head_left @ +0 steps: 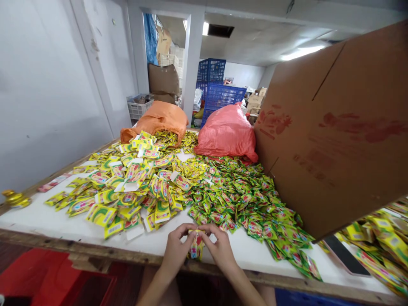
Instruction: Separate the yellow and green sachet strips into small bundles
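A small stack of yellow-and-green sachets (195,246) stands upright at the near edge of the white worktop (41,216), its long axis running roughly vertical, top end pointing up and slightly away from the person; the lower end dips just below the worktop's wooden lip. The left hand (176,250) and the right hand (219,250) close on it from either side, fingers (185,231) curled narrow over the top of the stack and pinching it between them. The step in hand looks like squaring a counted bundle of sachets; the next move probably calls for a firm pinch so the slick packets do not fan out, and a spot to set the bundle down or something to bind it with, though nothing of the kind can be made out nearby.

Just beyond the hands lie two loose heaps: larger yellow packets (134,182) to the left, smaller green sachets (242,199) to the right, the two touching in the middle. Behind them slump an orange sack (162,117) and a pink sack (228,131). A tilted cardboard flap (334,136) leans over the green heap, and a dark phone (346,255) lies below it. Blue crates (219,91) stack up in the room beyond.
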A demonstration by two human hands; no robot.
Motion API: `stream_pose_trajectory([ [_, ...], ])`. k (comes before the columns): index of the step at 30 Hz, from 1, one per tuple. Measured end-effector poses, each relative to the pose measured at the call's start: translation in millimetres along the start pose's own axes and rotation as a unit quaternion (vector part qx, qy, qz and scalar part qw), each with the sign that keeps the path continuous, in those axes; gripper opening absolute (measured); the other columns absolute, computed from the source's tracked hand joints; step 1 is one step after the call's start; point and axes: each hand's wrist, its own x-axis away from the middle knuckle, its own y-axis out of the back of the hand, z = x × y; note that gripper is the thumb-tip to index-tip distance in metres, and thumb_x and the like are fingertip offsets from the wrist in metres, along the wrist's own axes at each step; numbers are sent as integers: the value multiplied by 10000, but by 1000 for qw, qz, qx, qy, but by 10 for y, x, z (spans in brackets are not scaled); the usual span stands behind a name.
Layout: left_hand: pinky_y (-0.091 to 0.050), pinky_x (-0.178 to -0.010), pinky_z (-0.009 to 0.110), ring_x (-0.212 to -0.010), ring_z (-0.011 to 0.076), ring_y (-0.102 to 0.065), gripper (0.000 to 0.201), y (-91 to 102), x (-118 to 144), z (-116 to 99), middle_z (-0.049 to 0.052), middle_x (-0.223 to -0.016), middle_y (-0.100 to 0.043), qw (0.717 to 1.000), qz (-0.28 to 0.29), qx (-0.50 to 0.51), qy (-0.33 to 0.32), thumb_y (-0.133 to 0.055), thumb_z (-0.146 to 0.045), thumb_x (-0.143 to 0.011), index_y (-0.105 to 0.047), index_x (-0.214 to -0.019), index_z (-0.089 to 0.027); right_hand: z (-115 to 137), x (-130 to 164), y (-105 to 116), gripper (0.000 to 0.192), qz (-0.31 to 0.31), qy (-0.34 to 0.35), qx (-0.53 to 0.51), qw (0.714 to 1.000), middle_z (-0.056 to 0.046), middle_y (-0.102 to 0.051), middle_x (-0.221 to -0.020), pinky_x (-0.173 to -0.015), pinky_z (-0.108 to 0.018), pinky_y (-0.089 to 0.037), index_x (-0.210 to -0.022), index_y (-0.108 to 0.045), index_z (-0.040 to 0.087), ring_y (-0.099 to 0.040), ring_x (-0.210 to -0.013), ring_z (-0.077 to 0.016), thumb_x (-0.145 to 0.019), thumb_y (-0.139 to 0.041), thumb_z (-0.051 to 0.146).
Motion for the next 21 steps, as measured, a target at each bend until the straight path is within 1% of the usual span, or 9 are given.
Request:
stream_pose_trajectory([
  [5,-464,-671,256,-702,171,-604,193,-37,-83,8,27,-745,-667,1000,-22,-12,15,-530,-314,-782,-635,-792,-153,25,-81,1,191,9,-28,-13,999,-14,-644,-693,-589,-237,-437,-794,-618,178,-574,-634,-154,-822,-510,332],
  [8,-467,-678,261,-710,178,-609,212,-30,-90,73,32,-752,-676,999,-24,8,28,-551,-335,-768,-647,-797,-148,4,-63,12,190,7,-25,-30,999,-16,-647,-715,-617,-242,-445,-784,-607,179,-587,-664,-159,-830,-498,329],
  [12,-470,-740,283,-800,199,-618,215,7,-30,164,56,-834,-690,999,-1,29,34,-576,-332,-752,-671,-828,-155,-81,41,-81,175,-12,-22,-50,998,-41,-661,-819,-734,-280,-459,-815,-614,187,-602,-796,-191,-815,-522,336],
  [14,-471,-748,289,-816,200,-616,207,26,-6,153,63,-850,-687,999,17,17,22,-563,-319,-764,-675,-841,-162,-82,70,-147,183,-16,-27,-61,998,-47,-662,-828,-746,-287,-464,-839,-615,189,-603,-811,-199,-808,-528,347],
  [16,-471,-742,287,-822,197,-610,203,55,-22,92,67,-851,-678,999,41,-11,-4,-536,-310,-783,-677,-823,-169,-36,83,-123,214,-19,-24,-57,998,-54,-663,-813,-732,-288,-473,-831,-619,190,-606,-795,-203,-817,-502,369],
  [17,-471,-735,284,-827,195,-604,207,78,-55,48,68,-856,-671,998,52,-33,-22,-521,-310,-793,-676,-812,-174,-4,98,-43,238,-24,-20,-44,999,-60,-663,-819,-729,-288,-476,-829,-623,193,-606,-799,-207,-825,-480,382],
  [18,-470,-728,283,-834,194,-597,213,107,-112,-2,69,-873,-663,996,60,-61,-40,-503,-310,-803,-671,-821,-181,23,128,99,260,-29,-18,-23,999,-67,-664,-836,-729,-287,-479,-834,-628,197,-605,-813,-212,-831,-460,395],
  [19,-468,-729,287,-848,194,-588,219,145,-194,-53,71,-904,-653,992,60,-96,-58,-482,-306,-815,-663,-854,-189,37,179,305,278,-36,-21,8,999,-71,-665,-855,-729,-285,-480,-838,-634,206,-605,-823,-216,-832,-444,409],
  [21,-458,-757,313,-882,199,-568,249,236,-437,-149,79,-979,-624,977,38,-190,-90,-436,-269,-835,-620,-988,-203,6,351,883,276,-37,-59,92,993,-70,-673,-865,-693,-275,-491,-850,-643,234,-613,-810,-226,-793,-479,449],
])
